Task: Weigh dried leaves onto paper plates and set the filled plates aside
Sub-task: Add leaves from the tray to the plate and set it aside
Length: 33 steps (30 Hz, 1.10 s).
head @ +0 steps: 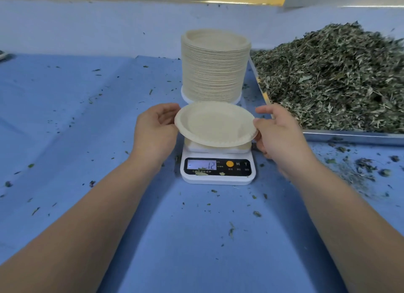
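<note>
An empty cream paper plate (215, 124) hovers tilted just above the white digital scale (217, 169), whose lit display reads 12 after a dash. My left hand (156, 128) pinches the plate's left rim. My right hand (277, 130) pinches its right rim. Behind the scale rises a tall stack of paper plates (215, 67). A big heap of dried green leaves (336, 78) fills a metal tray (349, 136) at the right.
A blue cloth (87, 117) covers the table, strewn with small leaf crumbs, thickest at the right near the tray (363, 168). A few leaf bits lie on the scale's front panel. A dark object (3, 54) peeks in at the far left edge.
</note>
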Motion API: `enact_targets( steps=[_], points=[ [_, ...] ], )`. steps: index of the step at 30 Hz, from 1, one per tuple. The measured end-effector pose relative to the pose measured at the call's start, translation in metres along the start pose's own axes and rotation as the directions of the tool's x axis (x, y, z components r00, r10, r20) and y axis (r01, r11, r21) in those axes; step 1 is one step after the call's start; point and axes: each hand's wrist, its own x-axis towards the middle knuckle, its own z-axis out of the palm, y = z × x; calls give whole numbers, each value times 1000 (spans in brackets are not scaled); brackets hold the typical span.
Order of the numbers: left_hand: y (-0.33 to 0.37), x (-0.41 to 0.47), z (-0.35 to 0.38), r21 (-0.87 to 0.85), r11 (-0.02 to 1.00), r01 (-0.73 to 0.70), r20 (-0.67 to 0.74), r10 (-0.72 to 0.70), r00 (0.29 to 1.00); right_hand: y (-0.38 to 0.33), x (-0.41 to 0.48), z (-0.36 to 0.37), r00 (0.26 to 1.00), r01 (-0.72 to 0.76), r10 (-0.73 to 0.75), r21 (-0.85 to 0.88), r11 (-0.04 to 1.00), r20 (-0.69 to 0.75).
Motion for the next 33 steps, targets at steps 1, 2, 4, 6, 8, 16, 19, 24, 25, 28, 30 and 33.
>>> enact_targets(
  steps=[1,2,4,6,8,16,19,24,25,28,30,33],
  points=[
    [-2,1,0,16,1000,7,6,-7,1000,1,1,-1,1000,10,-10,-50,999,2],
    [-3,1,0,34,999,15,15,-16,1000,3,0,-1,999,34,-33,-116,993,5],
    [-6,1,0,70,997,29,34,-31,999,5,-1,-3,995,104,-103,-261,960,19],
    [-10,2,-1,83,995,45,32,-48,998,5,-3,-4,986,162,-164,-330,930,22],
    [-12,5,-3,54,996,76,11,-76,997,3,-5,-4,975,209,-223,-348,914,0],
    [-5,2,1,-286,941,182,15,-186,982,-7,-16,-5,896,335,-426,-435,836,-128],
    [-6,3,3,-275,941,199,25,-200,979,-8,-14,-11,858,367,-491,-492,790,-149],
    [-6,3,2,-289,934,210,48,-205,978,7,-1,-23,894,270,-432,-622,735,-122],
    [-6,2,2,-285,936,207,52,-200,978,10,2,-24,900,255,-420,-638,727,-118],
    [-4,-1,4,-272,943,194,65,-183,981,10,16,-25,899,232,-423,-698,678,-113],
    [-2,-2,6,-252,948,196,66,-185,980,6,27,-28,906,181,-407,-764,619,-115],
    [0,-3,6,-226,953,202,61,-193,979,2,44,-35,981,47,-191,-909,415,-37]
  ],
)
